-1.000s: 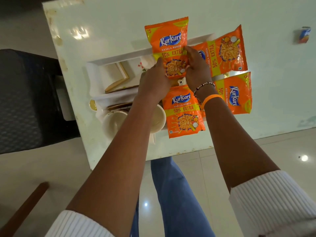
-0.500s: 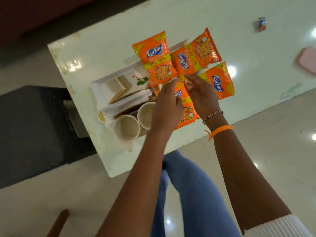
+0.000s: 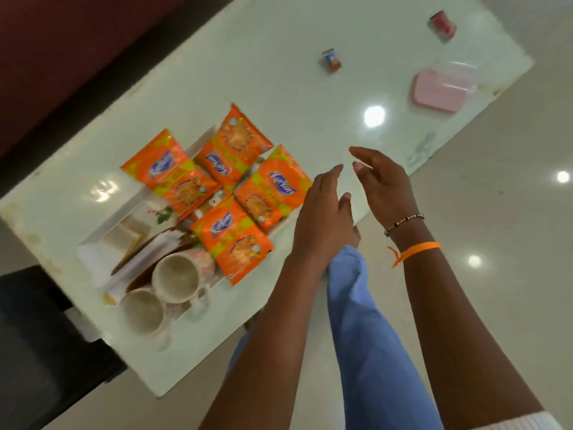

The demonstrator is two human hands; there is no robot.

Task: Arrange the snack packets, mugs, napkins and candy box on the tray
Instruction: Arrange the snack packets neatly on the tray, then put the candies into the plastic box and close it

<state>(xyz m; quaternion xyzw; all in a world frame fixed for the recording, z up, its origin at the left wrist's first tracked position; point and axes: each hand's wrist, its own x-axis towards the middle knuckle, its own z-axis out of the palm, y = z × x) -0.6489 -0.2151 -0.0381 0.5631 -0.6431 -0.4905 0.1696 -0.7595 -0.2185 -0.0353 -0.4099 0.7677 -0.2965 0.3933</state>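
Head view: we have four packets (image 3: pixel 245 193), two mugs (image 3: pixel 161 290) and napkins (image 3: pixel 145 259) on the tray (image 3: pixel 93 240). The pink box (image 3: pixel 438 90) sits on the table (image 3: pixel 279 72), well apart from the tray toward its far right corner, long axis roughly along the table's length. Both our hands hover just right of the tray, fingers loose and spread, holding nothing. Right hand (image 3: pixel 383 184) is nearer the box than left hand (image 3: pixel 324 218); we judge right takes it.

Four snack packets (image 3: pixel 231 193) on tray (image 3: pixel 198 141); left hand (image 3: pixel 324 225), right hand (image 3: pixel 383 186) empty, fingers relaxed.
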